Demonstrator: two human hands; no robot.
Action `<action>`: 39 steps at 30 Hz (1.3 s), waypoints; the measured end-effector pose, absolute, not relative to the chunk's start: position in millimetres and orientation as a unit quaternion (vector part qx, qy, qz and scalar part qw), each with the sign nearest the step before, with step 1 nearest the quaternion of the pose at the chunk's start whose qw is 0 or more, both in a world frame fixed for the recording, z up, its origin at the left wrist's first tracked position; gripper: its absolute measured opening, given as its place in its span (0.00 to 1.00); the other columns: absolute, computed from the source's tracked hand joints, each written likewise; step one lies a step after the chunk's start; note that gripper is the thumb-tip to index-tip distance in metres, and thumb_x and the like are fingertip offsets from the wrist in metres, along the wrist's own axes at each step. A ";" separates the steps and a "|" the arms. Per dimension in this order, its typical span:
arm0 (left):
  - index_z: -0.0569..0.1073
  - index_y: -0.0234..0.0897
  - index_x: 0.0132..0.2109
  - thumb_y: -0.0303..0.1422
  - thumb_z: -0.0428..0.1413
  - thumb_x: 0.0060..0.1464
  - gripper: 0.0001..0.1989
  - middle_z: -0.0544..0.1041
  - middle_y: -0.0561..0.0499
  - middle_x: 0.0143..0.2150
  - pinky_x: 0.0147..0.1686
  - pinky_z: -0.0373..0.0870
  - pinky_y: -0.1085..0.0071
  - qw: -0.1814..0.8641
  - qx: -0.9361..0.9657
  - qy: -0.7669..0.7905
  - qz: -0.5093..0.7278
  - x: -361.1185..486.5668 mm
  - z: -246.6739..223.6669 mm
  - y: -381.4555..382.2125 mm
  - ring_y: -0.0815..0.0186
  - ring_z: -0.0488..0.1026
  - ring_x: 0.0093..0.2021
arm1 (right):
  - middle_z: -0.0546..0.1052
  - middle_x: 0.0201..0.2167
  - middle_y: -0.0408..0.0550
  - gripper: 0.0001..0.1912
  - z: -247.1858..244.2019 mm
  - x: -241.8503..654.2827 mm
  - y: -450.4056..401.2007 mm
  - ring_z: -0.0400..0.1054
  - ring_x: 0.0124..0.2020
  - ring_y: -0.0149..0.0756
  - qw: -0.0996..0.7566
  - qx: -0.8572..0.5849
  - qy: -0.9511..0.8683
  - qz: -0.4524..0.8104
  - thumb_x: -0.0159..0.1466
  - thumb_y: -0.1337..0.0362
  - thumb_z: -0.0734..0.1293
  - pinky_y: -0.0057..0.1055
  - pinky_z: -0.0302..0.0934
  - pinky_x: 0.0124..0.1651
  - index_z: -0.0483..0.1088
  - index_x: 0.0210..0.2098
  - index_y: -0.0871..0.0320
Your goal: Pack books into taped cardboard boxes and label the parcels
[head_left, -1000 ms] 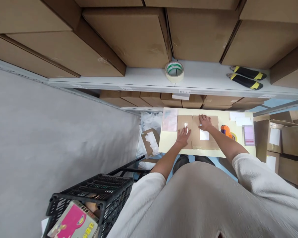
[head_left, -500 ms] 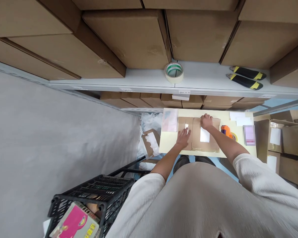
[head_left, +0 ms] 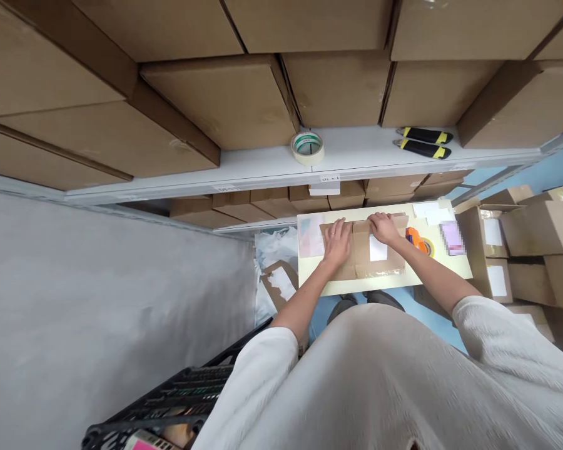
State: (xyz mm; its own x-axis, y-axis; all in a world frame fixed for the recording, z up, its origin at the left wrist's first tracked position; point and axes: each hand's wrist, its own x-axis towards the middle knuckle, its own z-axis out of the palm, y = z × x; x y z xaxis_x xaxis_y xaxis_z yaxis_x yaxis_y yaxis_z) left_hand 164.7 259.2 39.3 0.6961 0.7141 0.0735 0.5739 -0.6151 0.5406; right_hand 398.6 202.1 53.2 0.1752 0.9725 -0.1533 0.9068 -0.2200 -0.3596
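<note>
A folded-down cardboard box (head_left: 363, 265) lies on the pale yellow tabletop (head_left: 338, 287), with a white label (head_left: 378, 250) on its right part. My left hand (head_left: 338, 242) bends over the box's left flap near its far side, fingers close together and gripping the cardboard. That flap looks slightly lifted. At the far edge of the right part, my right hand (head_left: 383, 227) has its fingers curled over the cardboard. Just right of the box sits an orange tape dispenser (head_left: 416, 240) with a yellow roll of tape.
White paper slips (head_left: 426, 211) and a blurred purple item (head_left: 451, 237) lie at the table's right. A shelf (head_left: 263, 164) overhead holds boxes, a tape roll (head_left: 307, 148) and two utility knives (head_left: 423, 142). A black crate (head_left: 169, 400) stands lower left; stacked boxes (head_left: 525, 275) stand right.
My left hand has gone from lying spread on the left flap to gripping it farther up, and the flap has tilted. My right hand stays at the far edge. The view has shifted.
</note>
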 end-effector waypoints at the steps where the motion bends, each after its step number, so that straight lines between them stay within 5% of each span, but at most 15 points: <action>1: 0.67 0.41 0.75 0.26 0.49 0.65 0.32 0.65 0.38 0.78 0.78 0.49 0.40 0.242 0.886 0.363 0.158 167.5 47.8 264.3 0.48 0.57 0.80 | 0.81 0.50 0.61 0.21 60.0 396.5 198.5 0.69 0.52 0.55 0.107 -0.761 -0.618 0.167 0.77 0.63 0.53 0.48 0.53 0.55 0.77 0.52 0.57; 8: 0.73 0.41 0.68 0.31 0.46 0.72 0.23 0.77 0.36 0.67 0.76 0.49 0.40 0.211 0.889 0.359 0.191 174.3 87.7 273.5 0.46 0.68 0.72 | 0.80 0.49 0.59 0.20 102.1 381.0 170.1 0.68 0.51 0.55 0.170 -0.764 -0.614 0.100 0.79 0.62 0.54 0.48 0.52 0.56 0.76 0.53 0.55; 18: 0.76 0.43 0.53 0.23 0.46 0.67 0.18 0.80 0.40 0.54 0.75 0.51 0.43 0.164 0.883 0.391 0.200 170.4 120.2 246.2 0.49 0.73 0.61 | 0.79 0.50 0.58 0.17 139.8 381.4 146.7 0.67 0.53 0.54 0.218 -0.736 -0.636 0.071 0.77 0.62 0.57 0.50 0.53 0.58 0.76 0.53 0.55; 21: 0.76 0.44 0.53 0.22 0.46 0.65 0.19 0.79 0.40 0.55 0.76 0.49 0.41 0.165 0.871 0.417 0.199 167.0 123.1 231.7 0.48 0.72 0.63 | 0.76 0.58 0.61 0.18 145.6 388.7 135.4 0.64 0.60 0.58 0.231 -0.741 -0.630 0.038 0.76 0.59 0.59 0.54 0.52 0.62 0.75 0.57 0.54; 24: 0.77 0.46 0.54 0.22 0.48 0.63 0.20 0.78 0.40 0.56 0.78 0.38 0.33 0.178 0.853 0.442 0.211 162.2 121.8 215.9 0.46 0.66 0.72 | 0.69 0.68 0.63 0.22 143.7 401.1 119.9 0.56 0.69 0.64 0.222 -0.758 -0.613 0.008 0.74 0.55 0.63 0.62 0.45 0.70 0.73 0.64 0.53; 28: 0.78 0.48 0.53 0.24 0.50 0.63 0.19 0.76 0.40 0.60 0.75 0.27 0.25 0.187 0.824 0.482 0.232 157.7 119.7 198.7 0.43 0.54 0.80 | 0.67 0.69 0.65 0.27 128.6 421.2 102.4 0.52 0.71 0.69 0.216 -0.781 -0.586 0.016 0.71 0.49 0.65 0.71 0.38 0.72 0.71 0.65 0.54; 34: 0.77 0.44 0.52 0.35 0.53 0.69 0.10 0.69 0.36 0.70 0.76 0.43 0.29 0.186 0.798 0.520 0.242 148.4 119.8 192.5 0.40 0.54 0.79 | 0.69 0.66 0.67 0.20 112.7 438.7 93.9 0.60 0.65 0.65 0.253 -0.767 -0.583 0.089 0.72 0.50 0.64 0.62 0.61 0.65 0.75 0.54 0.56; 39: 0.75 0.43 0.56 0.40 0.59 0.66 0.14 0.68 0.34 0.72 0.74 0.55 0.39 0.199 0.805 0.511 0.227 137.7 118.1 197.7 0.40 0.63 0.74 | 0.68 0.66 0.65 0.17 115.2 438.7 94.0 0.61 0.66 0.63 0.290 -0.755 -0.579 0.105 0.73 0.51 0.63 0.60 0.62 0.67 0.74 0.52 0.55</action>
State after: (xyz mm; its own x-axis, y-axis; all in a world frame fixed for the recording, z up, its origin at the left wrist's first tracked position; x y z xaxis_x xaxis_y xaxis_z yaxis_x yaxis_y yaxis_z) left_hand 137.7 197.7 118.1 0.3751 0.9127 0.1621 0.7322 -0.3990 0.5519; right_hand 438.7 94.0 115.2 0.3075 0.9349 0.1770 0.8127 -0.1613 -0.5599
